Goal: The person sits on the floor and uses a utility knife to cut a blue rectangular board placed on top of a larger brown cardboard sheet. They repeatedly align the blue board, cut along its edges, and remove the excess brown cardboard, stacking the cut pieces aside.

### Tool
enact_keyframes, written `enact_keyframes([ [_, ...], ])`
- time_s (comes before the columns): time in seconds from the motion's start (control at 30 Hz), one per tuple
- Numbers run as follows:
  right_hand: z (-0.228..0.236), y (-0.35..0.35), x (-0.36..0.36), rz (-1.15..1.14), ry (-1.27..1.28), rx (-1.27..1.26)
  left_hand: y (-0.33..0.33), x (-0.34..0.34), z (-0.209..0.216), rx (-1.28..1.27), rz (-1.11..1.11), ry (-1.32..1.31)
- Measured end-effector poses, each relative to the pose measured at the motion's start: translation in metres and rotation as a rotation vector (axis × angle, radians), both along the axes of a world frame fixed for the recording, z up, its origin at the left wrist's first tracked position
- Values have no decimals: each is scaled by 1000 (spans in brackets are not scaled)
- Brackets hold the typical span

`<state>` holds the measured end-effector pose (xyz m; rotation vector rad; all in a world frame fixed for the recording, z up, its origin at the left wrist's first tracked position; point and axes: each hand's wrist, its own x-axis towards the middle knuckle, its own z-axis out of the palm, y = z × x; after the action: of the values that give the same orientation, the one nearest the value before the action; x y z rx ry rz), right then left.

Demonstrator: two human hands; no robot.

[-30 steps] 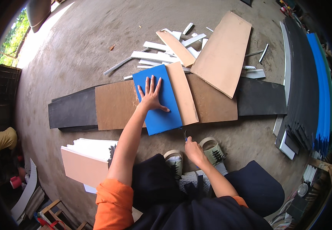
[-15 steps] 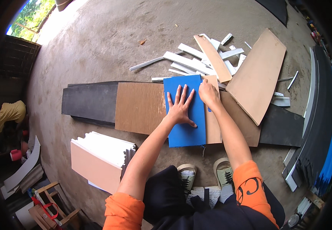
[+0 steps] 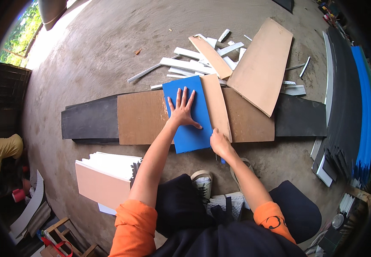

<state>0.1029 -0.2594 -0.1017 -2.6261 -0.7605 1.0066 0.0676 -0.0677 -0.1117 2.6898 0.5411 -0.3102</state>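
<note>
Daylight is streaming through the opening (image 3: 20,40) at upper left — it is bleaching a strip of the floor (image 3: 74,64) white. Softer light is reaching the blue board (image 3: 199,109), which is showing crisply. The wooden wall (image 3: 9,85) at left is lying in gloom, the dark sheets (image 3: 343,94) at right are bowing with fisheye distortion — and blackness is ringing everything.

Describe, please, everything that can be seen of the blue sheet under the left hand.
The blue sheet is a plain matte rectangle, perhaps plastic or foam. It lies flat over a brown board, far end slanting slightly left, a tan sheet showing along its right side. The left hand rests on it, fingers spread. The right hand is by its near right corner; contact is unclear.
</note>
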Motion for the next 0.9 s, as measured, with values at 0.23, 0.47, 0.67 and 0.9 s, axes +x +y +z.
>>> enact_keyframes([
  [0.23,31,-77,-68,36,24,-54,1,4,-2,25,-4,77],
  [0.47,54,4,12,78,-247,119,3,-4,-5,16,-5,-25],
  [0.67,8,108,95,69,-344,169,0,-7,-10,2,-10,-176],
  [0.9,-3,149,110,13,-165,97,2,-15,-9,-29,12,-197],
])
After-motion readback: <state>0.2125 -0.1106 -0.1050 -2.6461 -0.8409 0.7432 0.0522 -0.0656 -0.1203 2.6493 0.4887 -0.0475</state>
